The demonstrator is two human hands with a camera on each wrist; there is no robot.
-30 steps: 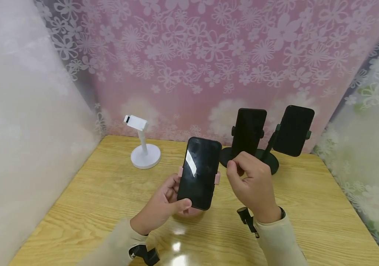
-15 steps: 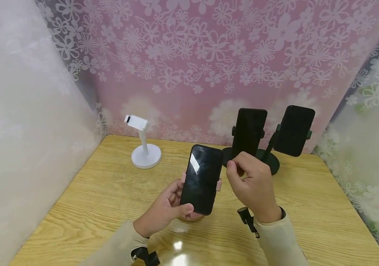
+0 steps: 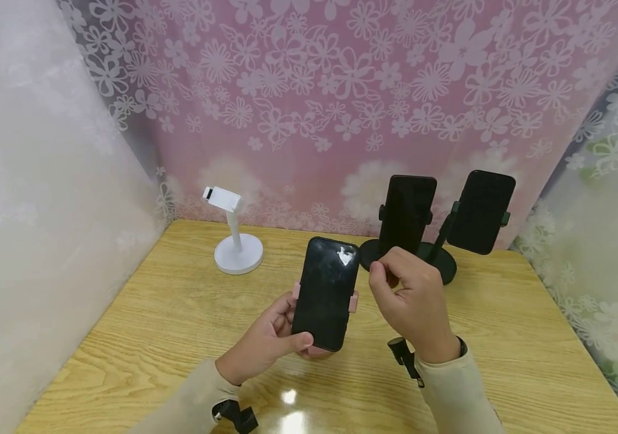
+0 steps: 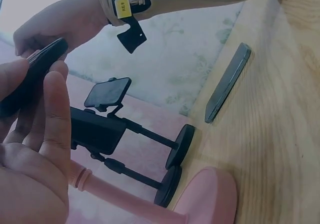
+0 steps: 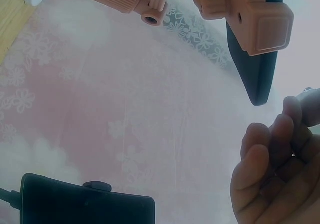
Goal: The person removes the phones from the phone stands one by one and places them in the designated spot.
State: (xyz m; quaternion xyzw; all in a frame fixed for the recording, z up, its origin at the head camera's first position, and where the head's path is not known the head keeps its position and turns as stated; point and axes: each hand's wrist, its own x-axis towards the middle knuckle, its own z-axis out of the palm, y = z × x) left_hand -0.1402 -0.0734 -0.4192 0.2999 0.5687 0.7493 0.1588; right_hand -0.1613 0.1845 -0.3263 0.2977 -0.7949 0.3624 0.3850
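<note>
My left hand [image 3: 262, 345] holds the lower left corner of a black phone [image 3: 324, 295], thumb on the screen edge and fingers behind. The phone sits tilted back between the side clamps of a pink phone stand [image 3: 353, 302]. In the left wrist view the stand's pink round base [image 4: 212, 196] rests on the table below that hand. Just right of the phone, my right hand [image 3: 412, 295] is raised with its fingers curled in and nothing held. The right wrist view shows those curled fingers [image 5: 252, 169] apart from the phone's edge and the pink clamp [image 5: 272, 28].
A white phone stand [image 3: 237, 256] without a phone stands at the back left. Two black stands at the back right carry a black phone [image 3: 408, 208] and another phone [image 3: 480, 211]. One more phone [image 4: 227, 83] lies flat on the wooden table [image 3: 179, 337]. Curtains border the table.
The phone in the pink stand has come down a little toward me with my left hand, and its tilt has shifted, moving the glare to the upper right. My right hand stays still.
</note>
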